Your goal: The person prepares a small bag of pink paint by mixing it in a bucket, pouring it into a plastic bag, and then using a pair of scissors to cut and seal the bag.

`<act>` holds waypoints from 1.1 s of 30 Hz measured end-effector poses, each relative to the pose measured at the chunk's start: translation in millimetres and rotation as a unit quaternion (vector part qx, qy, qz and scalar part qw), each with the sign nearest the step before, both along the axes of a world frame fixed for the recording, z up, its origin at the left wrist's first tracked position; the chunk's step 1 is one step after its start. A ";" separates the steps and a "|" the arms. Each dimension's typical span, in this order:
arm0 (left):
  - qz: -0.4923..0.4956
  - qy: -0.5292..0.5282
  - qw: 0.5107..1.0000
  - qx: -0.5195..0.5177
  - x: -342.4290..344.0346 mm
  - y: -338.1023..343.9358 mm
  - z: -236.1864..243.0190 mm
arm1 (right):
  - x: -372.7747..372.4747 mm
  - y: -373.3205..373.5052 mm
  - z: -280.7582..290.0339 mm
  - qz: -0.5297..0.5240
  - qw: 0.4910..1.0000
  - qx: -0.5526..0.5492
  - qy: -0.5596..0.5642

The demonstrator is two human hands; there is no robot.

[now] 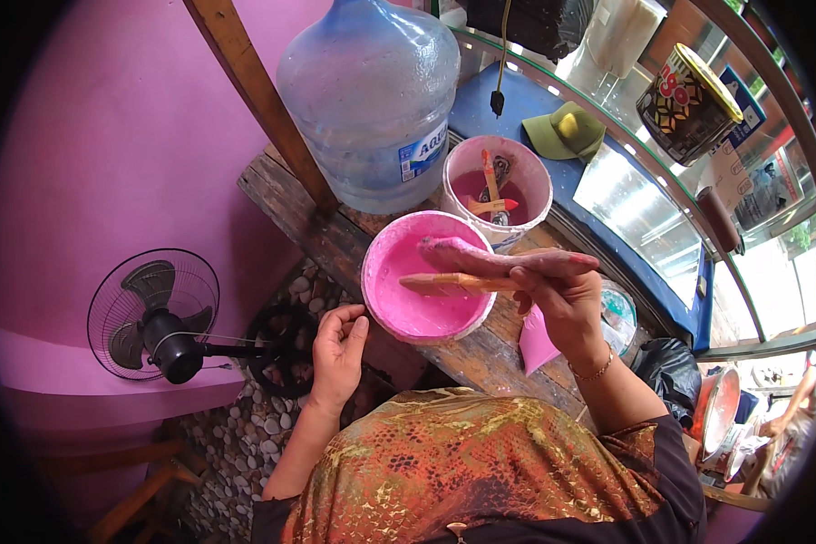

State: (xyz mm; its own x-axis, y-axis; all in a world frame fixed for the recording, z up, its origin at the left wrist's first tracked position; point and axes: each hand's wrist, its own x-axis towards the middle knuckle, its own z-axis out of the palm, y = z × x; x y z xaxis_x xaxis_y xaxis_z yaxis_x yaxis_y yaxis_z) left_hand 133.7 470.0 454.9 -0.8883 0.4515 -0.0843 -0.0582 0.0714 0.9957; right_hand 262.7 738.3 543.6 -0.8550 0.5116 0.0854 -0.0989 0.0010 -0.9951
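Note:
A white bucket [368, 288] of bright pink paint [417, 263] stands on a wooden bench. My right hand [562, 304] is closed around a paint-coated paintbrush [508, 262] with a red handle tip. The same hand grips a flat wooden stick [458, 284], and both reach over the paint. Whether their far ends touch the paint, I cannot tell. My left hand [337, 358] is at the bucket's near left side, fingers loosely bent and holding nothing. Behind stands a second bucket [537, 204], with several paint-stained brushes [491, 201] in pinkish liquid.
A large blue water bottle [367, 118] stands behind the buckets, beside a slanting wooden post [263, 100]. The worn wooden bench [286, 195] borders a glass case with a green cap [564, 131]. A black fan [168, 322] stands left over pebbles; a black bag [669, 367] lies right.

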 end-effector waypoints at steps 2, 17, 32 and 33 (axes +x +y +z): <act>-0.012 0.020 1.000 -0.002 -2.7 0.6 3.0 | 0.8 -0.8 -1.6 -0.014 1.000 0.022 -0.015; -0.047 -0.151 0.987 0.004 -10.1 15.2 15.4 | 4.9 -7.1 4.7 -0.030 0.996 0.085 -0.011; -0.018 0.478 0.856 -0.197 -3.8 44.5 96.5 | 3.1 -13.7 0.2 0.042 0.925 0.377 0.008; -0.086 0.513 0.831 -0.197 -4.4 56.1 108.7 | 2.1 -15.1 4.1 0.033 0.925 0.379 0.003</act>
